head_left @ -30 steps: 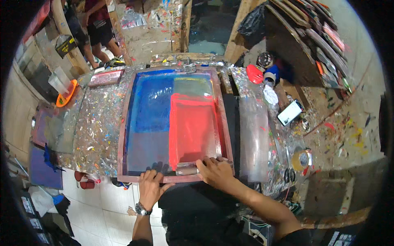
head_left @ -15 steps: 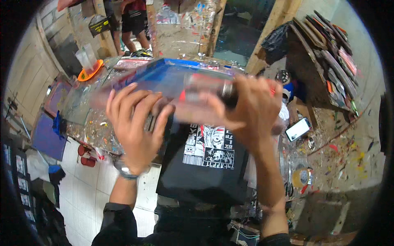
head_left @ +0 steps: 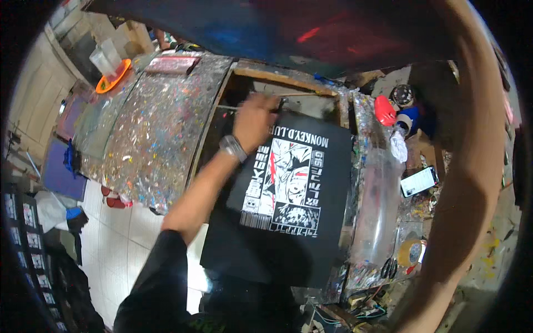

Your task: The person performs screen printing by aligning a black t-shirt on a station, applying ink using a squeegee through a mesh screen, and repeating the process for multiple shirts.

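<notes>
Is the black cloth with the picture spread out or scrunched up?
Spread out. The black cloth lies flat, with its picture facing up. The left hand hides a bit of its far end.

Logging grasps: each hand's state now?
Left hand: at the black printed fabric's far edge, blurred; grip can't be told.
Right hand: out of view.

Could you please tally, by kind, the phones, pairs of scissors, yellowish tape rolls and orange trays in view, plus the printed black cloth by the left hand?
Printed black cloth by the left hand: 1
Phone: 1
Scissors: 1 pair
Yellowish tape roll: 1
Orange tray: 1
Total: 5
</notes>
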A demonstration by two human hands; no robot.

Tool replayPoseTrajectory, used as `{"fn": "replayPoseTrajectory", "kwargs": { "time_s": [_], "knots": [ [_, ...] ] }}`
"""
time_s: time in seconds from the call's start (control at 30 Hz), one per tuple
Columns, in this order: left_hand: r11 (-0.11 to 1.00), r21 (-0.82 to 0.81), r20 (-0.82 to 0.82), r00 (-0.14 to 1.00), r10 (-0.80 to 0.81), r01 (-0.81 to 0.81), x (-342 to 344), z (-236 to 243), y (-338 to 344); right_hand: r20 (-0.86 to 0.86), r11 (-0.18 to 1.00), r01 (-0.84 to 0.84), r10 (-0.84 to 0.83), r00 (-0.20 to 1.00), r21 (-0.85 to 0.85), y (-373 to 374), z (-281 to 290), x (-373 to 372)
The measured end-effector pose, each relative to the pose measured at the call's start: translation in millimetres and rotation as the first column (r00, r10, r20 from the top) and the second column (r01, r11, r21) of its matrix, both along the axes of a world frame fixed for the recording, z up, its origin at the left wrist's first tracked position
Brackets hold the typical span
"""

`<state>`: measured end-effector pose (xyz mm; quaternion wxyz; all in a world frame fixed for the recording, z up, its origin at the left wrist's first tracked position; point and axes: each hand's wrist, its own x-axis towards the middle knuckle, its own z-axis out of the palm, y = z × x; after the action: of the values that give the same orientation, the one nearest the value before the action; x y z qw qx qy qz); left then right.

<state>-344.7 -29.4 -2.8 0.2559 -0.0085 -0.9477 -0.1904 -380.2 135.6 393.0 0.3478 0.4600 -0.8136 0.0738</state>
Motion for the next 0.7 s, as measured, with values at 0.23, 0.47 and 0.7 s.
{"fn": "replayPoseTrajectory", "kwargs": {
  "time_s": [0.23,0.47,0.7],
  "knots": [
    [0.976,0.021,-0.015,0.976,-0.215,0.216,-53,-3,-46,0.139,0.965,0.239,-0.224,0.965,-0.104,7,2,-9],
    [0.629,0.773,-0.196,0.909,0.369,-0.088,82,4,-85,-0.037,0.989,0.06,-0.065,0.997,-0.132,89,-22,-62],
    [0.444,0.758,-0.296,0.355,0.887,-0.477,380,21,-246,0.011,0.958,0.285,-0.285,0.959,-0.011,93,10,-44]
  ]
}}
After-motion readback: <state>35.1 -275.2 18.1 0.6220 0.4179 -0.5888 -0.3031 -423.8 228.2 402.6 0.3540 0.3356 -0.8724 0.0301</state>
